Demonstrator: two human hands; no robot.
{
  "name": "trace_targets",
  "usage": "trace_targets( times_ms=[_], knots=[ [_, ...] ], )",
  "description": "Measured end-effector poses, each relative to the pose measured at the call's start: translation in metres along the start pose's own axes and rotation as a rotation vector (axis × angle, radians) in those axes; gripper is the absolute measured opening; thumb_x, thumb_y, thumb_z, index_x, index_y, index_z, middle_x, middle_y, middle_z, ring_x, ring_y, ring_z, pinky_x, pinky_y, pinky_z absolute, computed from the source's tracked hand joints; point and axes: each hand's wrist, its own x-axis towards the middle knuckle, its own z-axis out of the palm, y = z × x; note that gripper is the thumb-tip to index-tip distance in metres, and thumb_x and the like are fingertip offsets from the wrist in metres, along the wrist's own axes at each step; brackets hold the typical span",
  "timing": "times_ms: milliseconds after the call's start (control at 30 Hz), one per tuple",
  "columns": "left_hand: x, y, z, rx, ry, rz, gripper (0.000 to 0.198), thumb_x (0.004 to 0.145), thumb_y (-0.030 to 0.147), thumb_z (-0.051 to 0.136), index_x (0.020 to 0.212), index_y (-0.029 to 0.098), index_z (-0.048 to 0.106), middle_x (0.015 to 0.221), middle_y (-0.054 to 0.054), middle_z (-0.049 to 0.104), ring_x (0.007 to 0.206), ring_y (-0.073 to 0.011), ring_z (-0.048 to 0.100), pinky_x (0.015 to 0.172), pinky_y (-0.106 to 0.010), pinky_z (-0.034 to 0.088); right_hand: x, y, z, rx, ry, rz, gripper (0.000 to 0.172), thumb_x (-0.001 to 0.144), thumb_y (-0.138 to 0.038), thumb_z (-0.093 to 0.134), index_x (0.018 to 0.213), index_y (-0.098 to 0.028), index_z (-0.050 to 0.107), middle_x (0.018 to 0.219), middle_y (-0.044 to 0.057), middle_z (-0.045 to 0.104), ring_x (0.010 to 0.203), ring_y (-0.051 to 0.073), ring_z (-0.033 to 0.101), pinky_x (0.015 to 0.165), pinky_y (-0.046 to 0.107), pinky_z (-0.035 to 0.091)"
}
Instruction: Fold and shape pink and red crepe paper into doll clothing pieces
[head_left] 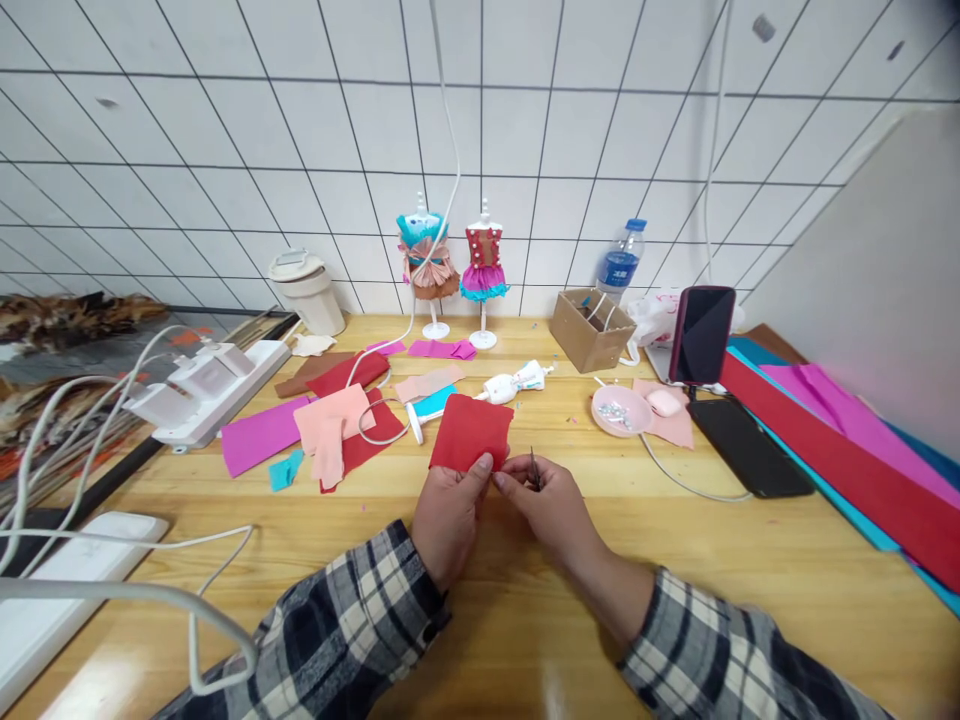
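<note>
My left hand [454, 505] grips a piece of red crepe paper [471, 432] near its lower edge, thumb on top. The fingertips of my right hand [546, 500] are closed at the paper's lower right corner. A thin dark pointed tool [535, 468] sticks up between those fingers; its kind is mostly hidden. Just behind the paper lies a small white dress form [514, 384] on its side, its round base pointing left. Two more dress forms stand by the wall, one in a blue, peach and brown dress [427, 255], one in a red and magenta dress [484, 262].
Left of my hands lie paper scraps, among them a magenta piece [262, 437] and a peach piece [334, 415]. A pink dish [621, 412] of small beads, a cardboard box [589, 340], a black phone [750, 447] and long paper strips [847, 460] are rightward. Cables and a power strip [217, 395] occupy the left.
</note>
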Motion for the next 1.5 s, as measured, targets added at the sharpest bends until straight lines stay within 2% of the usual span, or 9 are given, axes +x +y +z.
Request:
trace_targets(
  times_ms=[300, 533, 667, 833, 1067, 1200, 1300, 1367, 1500],
  knots=[
    [-0.001, 0.013, -0.001, -0.141, 0.014, -0.039, 0.041, 0.069, 0.024, 0.079, 0.107, 0.019, 0.064, 0.106, -0.005, 0.072, 0.111, -0.0223, 0.064, 0.104, -0.037, 0.046, 0.001, 0.001, -0.015, -0.351, -0.098, -0.140, 0.014, 0.078, -0.033, 0.061, 0.075, -0.019, 0.065, 0.067, -0.001, 0.065, 0.062, 0.015, 0.055, 0.059, 0.026, 0.042],
    [0.002, 0.016, -0.008, -0.108, -0.036, -0.039, 0.042, 0.067, 0.021, 0.081, 0.107, 0.019, 0.067, 0.116, -0.005, 0.070, 0.114, -0.0245, 0.062, 0.106, -0.039, 0.045, 0.023, -0.005, -0.088, -1.155, 0.170, -0.457, 0.016, 0.086, -0.024, 0.055, 0.096, -0.025, 0.068, 0.101, 0.002, 0.070, 0.087, 0.019, 0.064, 0.061, 0.027, 0.040],
    [0.005, 0.013, -0.010, -0.059, -0.040, -0.038, 0.041, 0.067, 0.024, 0.082, 0.105, 0.016, 0.067, 0.112, -0.007, 0.072, 0.109, -0.0247, 0.064, 0.104, -0.038, 0.047, 0.031, -0.003, -0.114, -1.528, 0.098, -0.457, 0.025, 0.089, -0.018, 0.051, 0.107, -0.027, 0.066, 0.104, 0.004, 0.069, 0.080, 0.019, 0.064, 0.052, 0.027, 0.032],
    [0.006, 0.012, -0.013, -0.067, -0.009, -0.055, 0.044, 0.067, 0.022, 0.081, 0.108, 0.017, 0.066, 0.108, -0.006, 0.073, 0.102, -0.0228, 0.066, 0.100, -0.038, 0.049, 0.036, -0.006, -0.121, -1.655, -0.044, -0.435, 0.028, 0.087, -0.011, 0.049, 0.103, -0.024, 0.068, 0.101, 0.007, 0.068, 0.084, 0.020, 0.065, 0.056, 0.027, 0.034],
    [0.007, 0.016, -0.017, -0.084, 0.010, -0.069, 0.045, 0.066, 0.020, 0.081, 0.107, 0.017, 0.066, 0.105, -0.005, 0.072, 0.093, -0.0193, 0.066, 0.081, -0.029, 0.055, 0.037, -0.011, -0.137, -1.478, -0.174, -0.329, 0.038, 0.076, -0.010, 0.053, 0.103, -0.028, 0.073, 0.102, 0.006, 0.073, 0.085, 0.020, 0.067, 0.062, 0.025, 0.042],
    [0.009, 0.016, -0.018, -0.061, 0.034, -0.092, 0.033, 0.064, 0.021, 0.084, 0.092, 0.014, 0.068, 0.089, -0.002, 0.073, 0.073, -0.0111, 0.064, 0.069, -0.021, 0.052, 0.027, -0.017, -0.142, -1.346, 0.012, -0.370, 0.038, 0.077, -0.014, 0.052, 0.107, -0.026, 0.072, 0.105, 0.006, 0.073, 0.087, 0.024, 0.067, 0.064, 0.029, 0.044],
    [0.009, 0.018, -0.018, -0.078, 0.027, -0.130, 0.034, 0.062, 0.019, 0.085, 0.091, 0.014, 0.068, 0.088, -0.002, 0.073, 0.071, -0.0097, 0.064, 0.068, -0.019, 0.052, 0.019, -0.030, -0.129, -1.029, 0.127, -0.286, 0.030, 0.086, -0.031, 0.051, 0.109, -0.024, 0.069, 0.082, 0.005, 0.072, 0.073, 0.020, 0.063, 0.063, 0.029, 0.042],
    [0.009, 0.021, -0.018, -0.097, 0.004, -0.151, 0.038, 0.062, 0.017, 0.085, 0.095, 0.015, 0.066, 0.092, -0.003, 0.073, 0.076, -0.0111, 0.065, 0.071, -0.020, 0.053, 0.013, -0.038, -0.110, -0.694, 0.013, -0.110, 0.033, 0.089, -0.044, 0.050, 0.112, -0.024, 0.063, 0.060, -0.002, 0.058, 0.055, 0.014, 0.052, 0.055, 0.026, 0.039],
    [0.006, 0.027, -0.019, -0.117, -0.059, -0.134, 0.051, 0.067, 0.012, 0.081, 0.113, 0.020, 0.061, 0.109, -0.004, 0.071, 0.086, -0.0141, 0.067, 0.074, -0.023, 0.055, 0.000, -0.037, -0.062, 0.103, -0.436, 0.362, 0.038, 0.080, -0.056, 0.062, 0.096, -0.023, 0.050, 0.062, -0.009, 0.040, 0.044, 0.005, 0.030, 0.043, 0.018, 0.030]
  ],
)
